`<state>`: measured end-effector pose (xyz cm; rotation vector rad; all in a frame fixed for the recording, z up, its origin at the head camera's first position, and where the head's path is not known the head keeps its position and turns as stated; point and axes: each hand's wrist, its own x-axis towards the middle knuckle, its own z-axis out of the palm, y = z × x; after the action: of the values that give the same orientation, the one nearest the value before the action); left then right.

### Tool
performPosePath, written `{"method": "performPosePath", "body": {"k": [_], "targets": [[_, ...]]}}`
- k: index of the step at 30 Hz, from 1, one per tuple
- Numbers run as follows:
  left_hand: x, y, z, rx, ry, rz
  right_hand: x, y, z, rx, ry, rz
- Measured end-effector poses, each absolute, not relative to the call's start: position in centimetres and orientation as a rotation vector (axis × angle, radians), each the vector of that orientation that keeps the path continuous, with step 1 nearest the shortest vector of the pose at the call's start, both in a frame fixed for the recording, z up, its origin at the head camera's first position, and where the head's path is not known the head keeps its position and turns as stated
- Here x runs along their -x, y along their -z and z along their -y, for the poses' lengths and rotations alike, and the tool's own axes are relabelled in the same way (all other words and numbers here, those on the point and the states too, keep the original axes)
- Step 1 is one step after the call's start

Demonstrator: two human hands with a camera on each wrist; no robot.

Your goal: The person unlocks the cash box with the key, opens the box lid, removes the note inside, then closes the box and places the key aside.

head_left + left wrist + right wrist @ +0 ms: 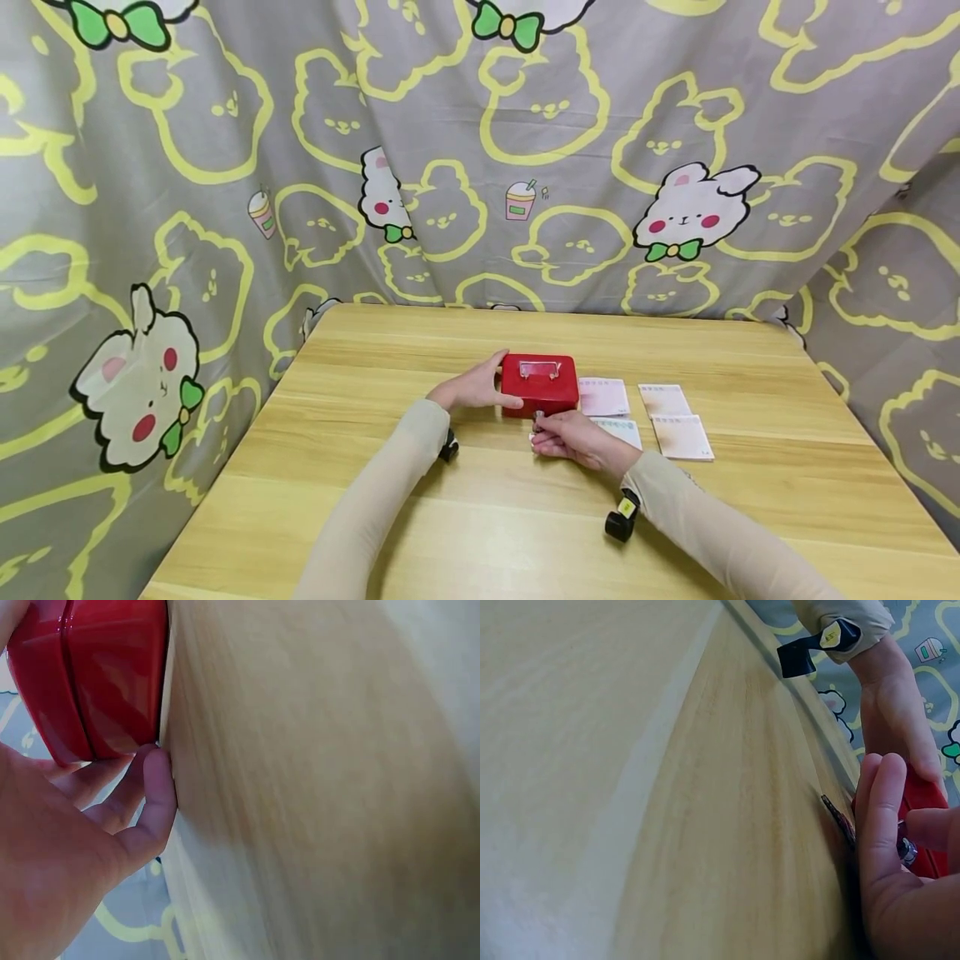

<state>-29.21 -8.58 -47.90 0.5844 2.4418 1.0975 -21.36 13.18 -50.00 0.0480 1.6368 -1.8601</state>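
A small red cash box (517,385) stands on the table with a metal carrying handle (540,367) on its lid. My left hand (474,388) holds the box at its left end, thumb at the front and fingers round the side. In the left wrist view, the fingertips meet the lower corner of the red box (112,682). At the box's front, my right hand (573,437) pinches a small silver key (538,416) at the lock. From the right wrist, a flat dark piece (838,820) shows beside the fingers; the curled fingers partly hide the key.
Right of the box lie paper notes: a pink one (603,397), a green-printed one (618,431) partly behind the right hand, and two brownish ones, a far one (663,400) and a near one (682,437). A patterned curtain (450,208) hangs round the wooden table (472,533).
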Motion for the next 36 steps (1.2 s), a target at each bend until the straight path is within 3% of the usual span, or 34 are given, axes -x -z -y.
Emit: {"method": "performPosePath", "body": {"k": [36], "targets": [[29.11, 47.64, 8.68, -0.587, -1.151, -2.395, 21.21, 49.85, -12.84, -0.091, 1.929, -1.56]]}}
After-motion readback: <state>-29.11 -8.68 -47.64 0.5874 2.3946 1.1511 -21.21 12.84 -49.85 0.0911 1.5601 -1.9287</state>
